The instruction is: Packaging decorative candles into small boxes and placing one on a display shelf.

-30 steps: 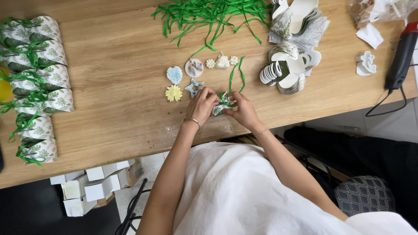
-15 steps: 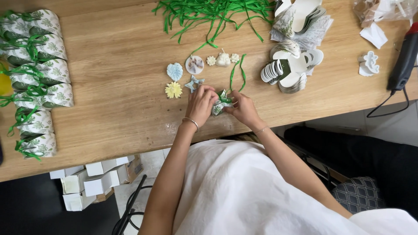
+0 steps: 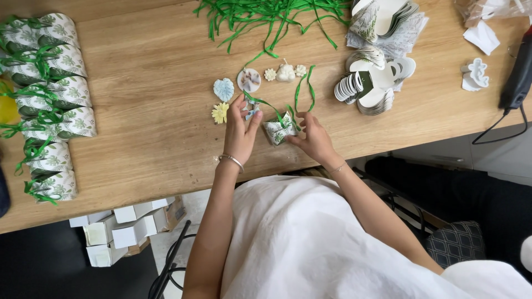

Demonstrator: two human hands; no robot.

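Head view: a small leaf-print box (image 3: 278, 132) is seen on the wooden table (image 3: 144, 122), near its front edge. The box is gripped at its right side by the right hand (image 3: 315, 137), whose fingers are closed on it and on the ribbon (image 3: 266, 105) crossing its top. One green end of that ribbon is pinched between thumb and fingers of the left hand (image 3: 239, 135) and is drawn taut up and to the left of the box; the other end is looped upward behind the box. A bracelet is worn on each wrist.

Just left of the box, partly hidden behind the left hand, a star piece (image 3: 252, 112) and a yellow flower piece (image 3: 220, 113) are laid. Behind the box, a blue leaf piece (image 3: 223, 89), a round disc (image 3: 249, 80) and three small pale pieces (image 3: 285, 72) are set in a row. Farther behind the box, a heap of green ribbons (image 3: 266, 16) is spread. To the right of the box, stacks of flat cut card (image 3: 366, 88) are piled, and well beyond them a white clip (image 3: 474, 76) and a black tool (image 3: 518, 80) with a cord. Far to the left of the box, a column of tied boxes (image 3: 47, 105) is lined up. Below the table edge, white cartons (image 3: 119, 230) are seen on the floor
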